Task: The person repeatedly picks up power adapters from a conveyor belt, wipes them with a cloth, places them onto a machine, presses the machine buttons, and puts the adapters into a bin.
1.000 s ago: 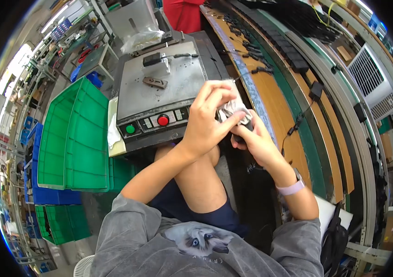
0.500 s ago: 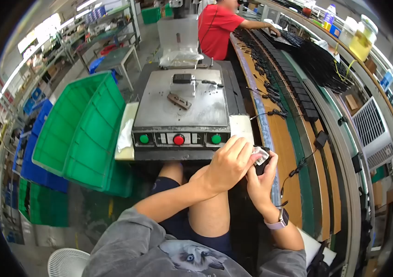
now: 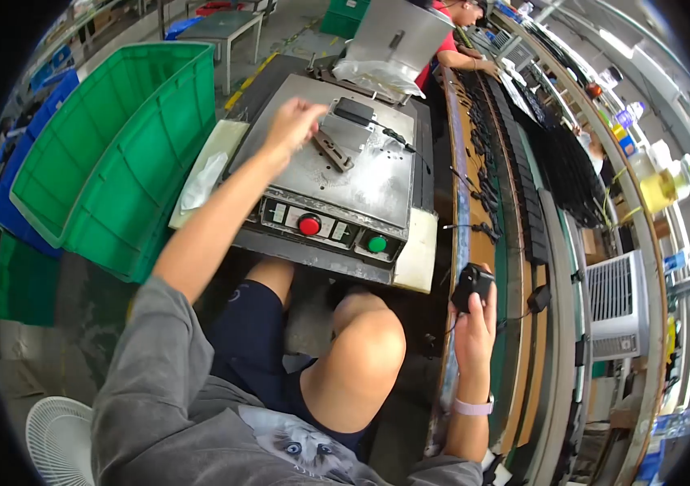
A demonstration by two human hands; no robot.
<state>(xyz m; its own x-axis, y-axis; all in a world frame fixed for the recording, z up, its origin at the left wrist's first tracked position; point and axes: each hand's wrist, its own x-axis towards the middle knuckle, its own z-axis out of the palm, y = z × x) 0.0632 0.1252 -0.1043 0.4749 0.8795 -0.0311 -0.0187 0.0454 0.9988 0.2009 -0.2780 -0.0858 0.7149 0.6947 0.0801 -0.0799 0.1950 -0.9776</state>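
My right hand grips a black power adapter over the edge of the conveyor line. Its thumb and fingers wrap the adapter's sides, and a thin cord hangs below. Smeared by motion, my left hand is above the metal plate of a bench machine, and whether it holds anything does not show. Just right of its fingers lies a narrow brownish metal piece. Another black adapter with its cord rests farther back on the plate. A red button and a green button face me.
Green crates stand left of the machine. A crumpled white bag lies on its left ledge. Along the conveyor at right sit rows of black adapters and cords. A person in red reaches over its far end.
My left hand has left the adapter and whitish piece near my right hand and swung up-left over the plate. My right hand still holds the adapter, now lower. The view has tilted and turned.
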